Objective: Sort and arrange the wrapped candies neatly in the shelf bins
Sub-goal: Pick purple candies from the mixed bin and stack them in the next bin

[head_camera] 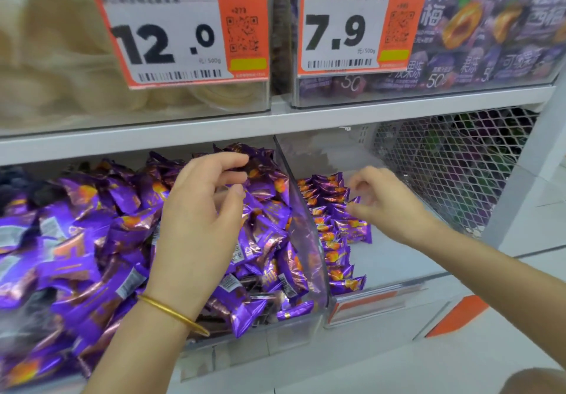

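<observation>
A loose heap of purple wrapped candies [92, 240] fills the left bin [269, 338] across the lower left of the frame. A clear divider [301, 219] separates it from the right bin [395, 259], where a neat row of the same candies [332, 249] stands packed against the divider at lower centre; the rest of that bin's floor is bare.

The left hand [199, 225] hovers over the heap at centre, fingers and thumb curved toward each other with wrappers right behind them; I cannot tell whether it grips one. A gold bangle [171, 312] circles its wrist. The right hand [389, 200] reaches into the right bin, blurred, its curled fingertips at the top end of the row; whether it pinches a candy cannot be told.

On the shelf above, price tags read 12.0 [171, 26] and 7.9 [352, 23]. A wire mesh panel [453, 164] stands at right
</observation>
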The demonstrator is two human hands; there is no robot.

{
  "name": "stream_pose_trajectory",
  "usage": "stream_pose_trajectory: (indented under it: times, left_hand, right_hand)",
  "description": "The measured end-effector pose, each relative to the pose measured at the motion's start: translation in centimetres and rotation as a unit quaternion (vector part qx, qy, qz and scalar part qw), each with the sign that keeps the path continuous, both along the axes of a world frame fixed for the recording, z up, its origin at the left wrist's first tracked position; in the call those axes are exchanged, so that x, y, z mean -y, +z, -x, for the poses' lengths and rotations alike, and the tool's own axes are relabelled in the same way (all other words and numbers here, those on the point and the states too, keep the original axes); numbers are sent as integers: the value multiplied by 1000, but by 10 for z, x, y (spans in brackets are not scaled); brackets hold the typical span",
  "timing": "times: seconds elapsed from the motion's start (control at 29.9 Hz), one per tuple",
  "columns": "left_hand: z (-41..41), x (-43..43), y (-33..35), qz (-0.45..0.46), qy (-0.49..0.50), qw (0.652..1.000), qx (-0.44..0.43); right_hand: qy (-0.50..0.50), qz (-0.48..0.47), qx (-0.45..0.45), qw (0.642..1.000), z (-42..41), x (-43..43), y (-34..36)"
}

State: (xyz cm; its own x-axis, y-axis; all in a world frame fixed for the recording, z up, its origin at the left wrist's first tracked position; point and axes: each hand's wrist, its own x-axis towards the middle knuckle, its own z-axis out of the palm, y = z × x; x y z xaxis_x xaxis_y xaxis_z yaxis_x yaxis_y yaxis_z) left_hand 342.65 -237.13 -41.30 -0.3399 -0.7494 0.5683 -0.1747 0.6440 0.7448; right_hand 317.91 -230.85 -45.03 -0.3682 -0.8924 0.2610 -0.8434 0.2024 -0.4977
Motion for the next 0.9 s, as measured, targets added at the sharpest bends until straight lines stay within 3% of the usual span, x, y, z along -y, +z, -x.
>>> stream_pose_trajectory:
  times: [0.1,0.17,0.3,0.4,0.5,0.6,0.7,0.9]
  left_hand:
    - [-11,1,8,41,20,999,-7]
    - [-19,1,11,73,45,996,16]
    - [-35,6,9,139,108,980,97]
    - [-41,7,7,141,115,976,122]
    - [-43,6,5,143,102,976,129]
    - [-46,6,4,115,74,979,150]
    - [-49,4,5,94,33,969,225]
    - [-49,1,-5,192,38,877,439]
  right_hand:
    - [80,116,34,989,-55,-2,26]
    - [149,131,-1,980,-82,5,36]
    - [263,4,-166,950,-110,27,44]
    - [261,-92,-284,918,-125,33,42]
    - [235,-72,-346,905,-134,32,37]
    - [237,2,-338,911,-129,31,31]
    - [211,39,-339,916,-117,28,29]
    - [186,109,-168,962,-102,16,27]
